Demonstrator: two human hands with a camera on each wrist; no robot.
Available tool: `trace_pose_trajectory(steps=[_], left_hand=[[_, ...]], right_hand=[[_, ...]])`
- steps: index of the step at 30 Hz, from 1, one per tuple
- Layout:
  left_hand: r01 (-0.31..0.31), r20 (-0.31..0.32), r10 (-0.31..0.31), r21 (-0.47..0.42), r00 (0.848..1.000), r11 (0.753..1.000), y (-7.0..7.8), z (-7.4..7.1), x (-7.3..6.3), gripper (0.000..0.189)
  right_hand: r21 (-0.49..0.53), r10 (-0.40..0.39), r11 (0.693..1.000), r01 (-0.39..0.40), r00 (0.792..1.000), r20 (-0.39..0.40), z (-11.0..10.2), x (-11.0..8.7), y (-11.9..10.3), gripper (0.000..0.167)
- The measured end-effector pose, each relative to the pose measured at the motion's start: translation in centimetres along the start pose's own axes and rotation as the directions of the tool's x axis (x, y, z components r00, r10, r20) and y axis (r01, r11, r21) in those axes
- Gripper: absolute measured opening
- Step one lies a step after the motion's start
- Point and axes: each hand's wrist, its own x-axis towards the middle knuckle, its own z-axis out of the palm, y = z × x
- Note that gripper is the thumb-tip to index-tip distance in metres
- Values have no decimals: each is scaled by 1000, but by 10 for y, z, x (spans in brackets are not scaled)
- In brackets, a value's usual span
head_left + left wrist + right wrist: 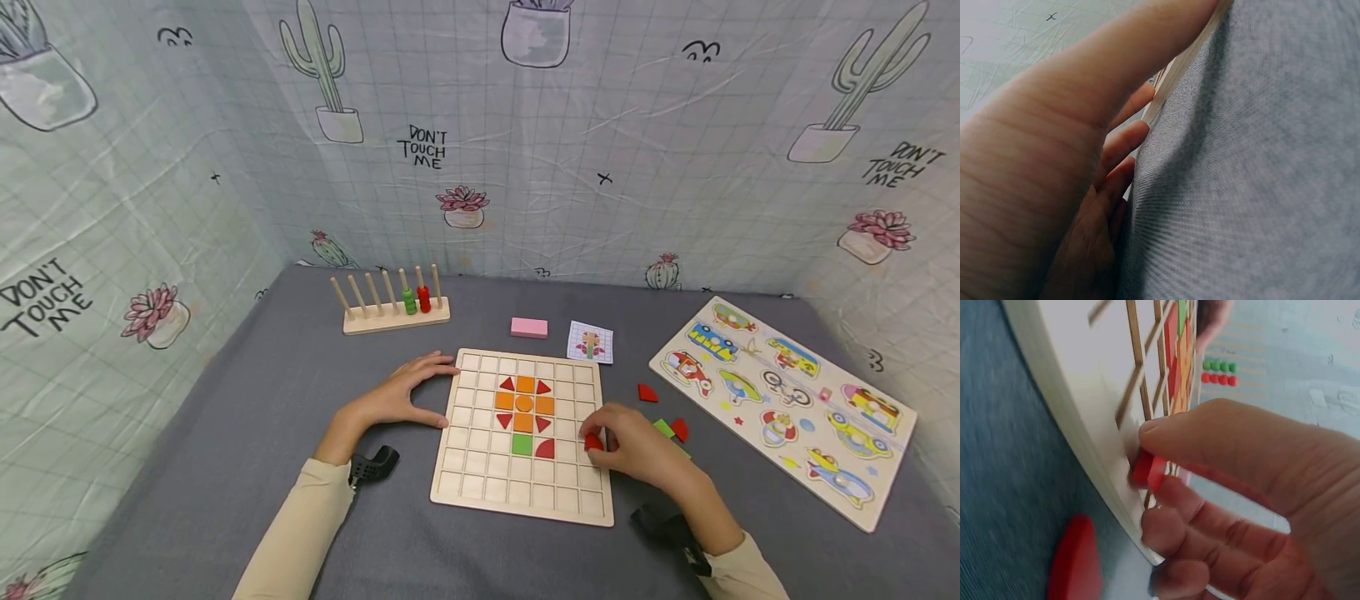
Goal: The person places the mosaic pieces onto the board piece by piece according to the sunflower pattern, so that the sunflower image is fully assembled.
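A: What does the right hand (pixel 633 442) hold?
B: Its grip pinches a red piece (pixel 593 442) between thumb and fingers; the piece is at the right side of the board (pixel 495 492), to the right of the red quarter (pixel 545 448).
A: And the left hand (pixel 408 394)?
B: Its grip is loose, fingers extended at the board's left edge; the card (pixel 590 342) lies just beyond the board.

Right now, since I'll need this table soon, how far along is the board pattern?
Done: orange pieces, red triangles, a green square and a red quarter-circle sit on the board. In hand: the right hand pinches another red piece at the board's right side. Left, probably: setting that piece, then the loose red pieces and green pieces lying right of the board.
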Motion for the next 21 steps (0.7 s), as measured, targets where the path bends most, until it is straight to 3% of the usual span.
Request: trace_pose_trajectory(steps=[9,21], left_hand=[[-15,-9,15,-13,1000,1000,2,0,-1,79],[-7,-5,7,2,1000,1000,2,0,0,79]], right_hand=[[32,-36,999,35,999,28,11,4,-5,20],[73,-65,995,65,998,2,19,6,-4,12]])
